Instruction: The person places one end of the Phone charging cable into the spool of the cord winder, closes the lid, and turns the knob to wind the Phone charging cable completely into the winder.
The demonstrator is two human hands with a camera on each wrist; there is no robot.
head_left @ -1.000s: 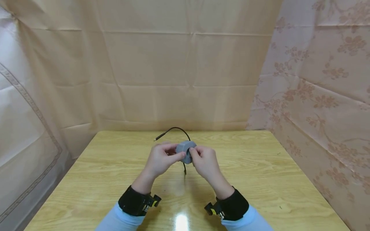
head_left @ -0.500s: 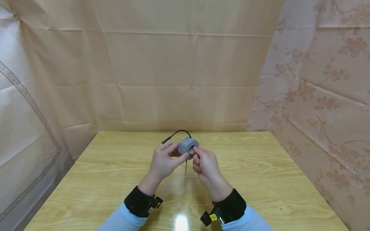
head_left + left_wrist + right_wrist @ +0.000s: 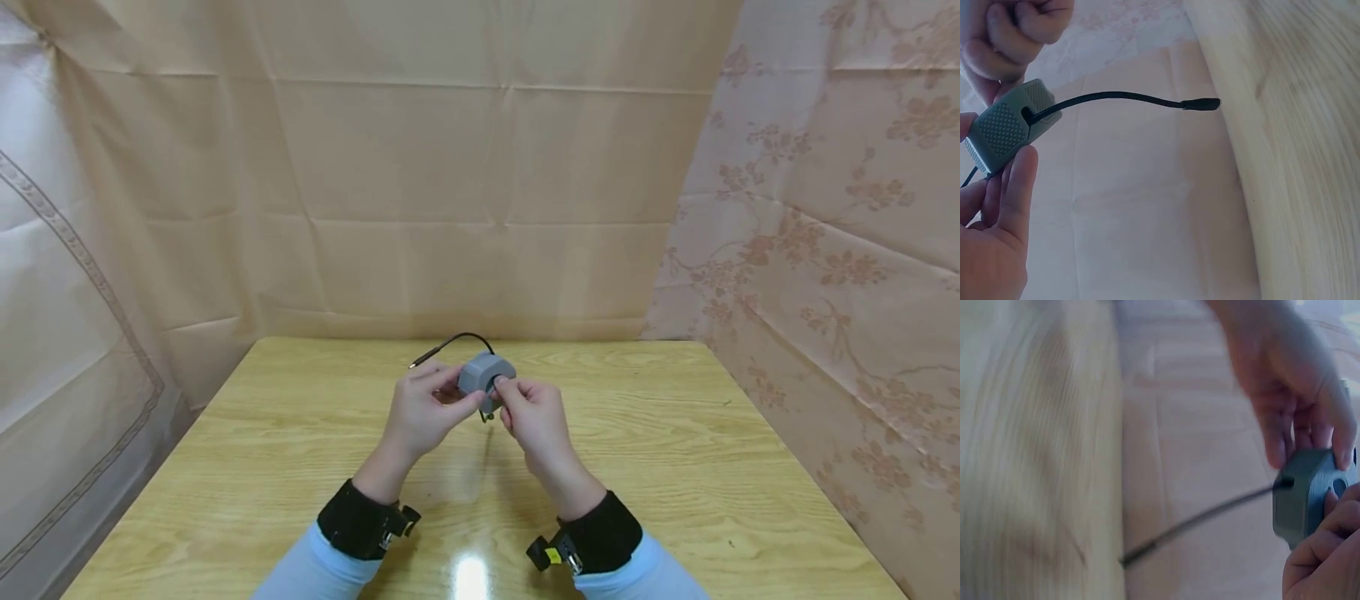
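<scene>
A grey, many-sided cable winder [image 3: 474, 372] is held up over the table in the head view. My left hand [image 3: 422, 414] grips its left side between thumb and fingers. Curled in front of it, my right hand [image 3: 538, 419] has thumb and index finger at the dark round opening in its face; the exact fingertip contact is partly hidden. A black cable [image 3: 1116, 95] leaves a slot in the textured side of the winder [image 3: 1002, 130] and ends in a dark plug. In the head view, a short piece of cable [image 3: 487, 416] shows beneath the winder.
Under the hands lies a light wood-grain table [image 3: 637, 433]. A beige cloth [image 3: 390, 167] hangs behind it, with a floral cloth [image 3: 817, 250] at the right and a white cloth [image 3: 67, 333] at the left. Both wrists wear black bands with small cameras.
The winder has risen slightly. The cable hanging below it shows much shorter, and the upper plug end sits a little nearer. My right thumb and fingers have shifted at the opening.
</scene>
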